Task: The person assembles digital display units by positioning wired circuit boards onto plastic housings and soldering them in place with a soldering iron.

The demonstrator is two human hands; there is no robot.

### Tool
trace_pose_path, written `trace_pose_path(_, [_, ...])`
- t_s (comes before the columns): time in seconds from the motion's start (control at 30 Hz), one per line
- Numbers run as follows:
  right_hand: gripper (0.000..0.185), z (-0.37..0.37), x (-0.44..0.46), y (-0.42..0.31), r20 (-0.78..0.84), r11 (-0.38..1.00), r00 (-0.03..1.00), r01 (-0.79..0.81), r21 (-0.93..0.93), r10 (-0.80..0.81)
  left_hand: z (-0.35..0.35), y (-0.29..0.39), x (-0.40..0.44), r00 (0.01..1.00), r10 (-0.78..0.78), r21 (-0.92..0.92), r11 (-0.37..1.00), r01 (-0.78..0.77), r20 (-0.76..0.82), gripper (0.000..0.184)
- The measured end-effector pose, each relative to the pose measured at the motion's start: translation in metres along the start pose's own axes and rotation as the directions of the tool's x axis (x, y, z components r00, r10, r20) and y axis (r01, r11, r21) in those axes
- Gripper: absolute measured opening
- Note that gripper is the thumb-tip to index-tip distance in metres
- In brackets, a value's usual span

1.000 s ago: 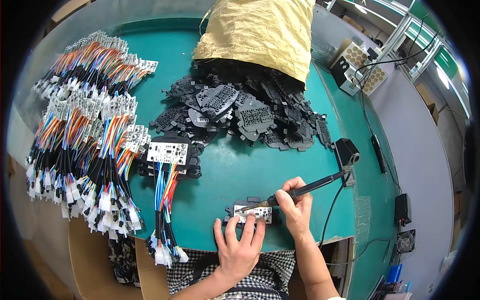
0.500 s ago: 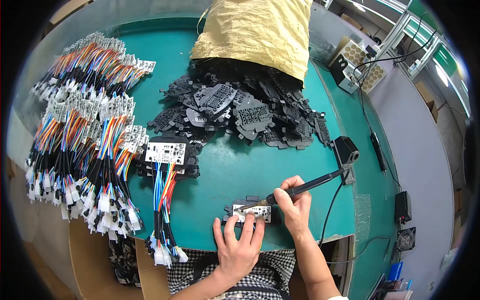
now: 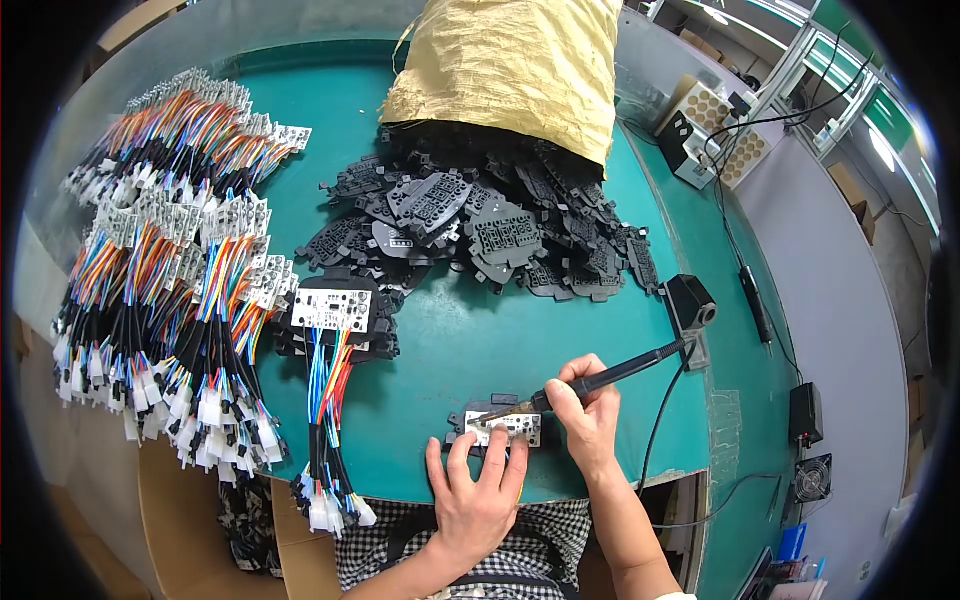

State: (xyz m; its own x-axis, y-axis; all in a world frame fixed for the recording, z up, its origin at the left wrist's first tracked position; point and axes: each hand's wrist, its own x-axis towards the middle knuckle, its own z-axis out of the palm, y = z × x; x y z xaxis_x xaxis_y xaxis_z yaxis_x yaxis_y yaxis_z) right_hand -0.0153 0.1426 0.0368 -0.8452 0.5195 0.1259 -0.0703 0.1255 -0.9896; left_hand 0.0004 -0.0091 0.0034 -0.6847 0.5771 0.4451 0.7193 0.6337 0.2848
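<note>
Near the front edge of the green table, a white circuit board sits on a black plastic part. My left hand rests with its fingers spread, fingertips pressing on the board and beside it. A black soldering iron is gripped in my right hand, its fingers closed around the handle. The iron's tip touches or hovers just over the left part of the board; which one I cannot tell.
Wired boards lie in piles at left. A stack with a white board stands nearer. Black plastic parts spill from a yellow sack. The iron holder stands at right, with the iron's cable below.
Both hands and the iron hold nearly the same position over the board. The whole view has shifted very slightly.
</note>
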Motion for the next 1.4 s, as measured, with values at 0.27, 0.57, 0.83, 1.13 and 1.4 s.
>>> trace_pose_path(0.27, [0.018,-0.001,0.000,0.000,0.004,1.000,1.000,-0.002,-0.006,0.002,0.001,0.000,0.000,1.000,0.005,0.013,1.000,-0.005,-0.018,0.053])
trace_pose_path(0.57, [0.018,-0.001,0.000,0.000,0.010,1.000,1.000,0.009,-0.015,-0.009,0.000,0.001,0.000,1.000,-0.006,-0.006,1.000,0.006,-0.006,0.054])
trace_pose_path(0.83, [0.012,-0.015,-0.002,0.003,-0.100,0.964,0.995,0.041,0.261,-0.015,0.004,-0.001,-0.001,0.999,0.046,0.077,0.996,-0.045,-0.012,0.057])
trace_pose_path(1.13, [0.013,-0.026,-0.005,0.007,-0.215,0.964,0.972,0.141,0.225,-0.092,-0.032,-0.012,0.017,0.971,0.127,-0.165,0.982,-0.094,0.202,0.078])
trace_pose_path(1.4, [0.014,-0.021,-0.009,0.004,-0.152,0.982,0.983,0.125,0.139,-0.103,-0.015,-0.034,0.023,0.994,-0.098,-0.394,0.916,0.070,-0.053,0.032])
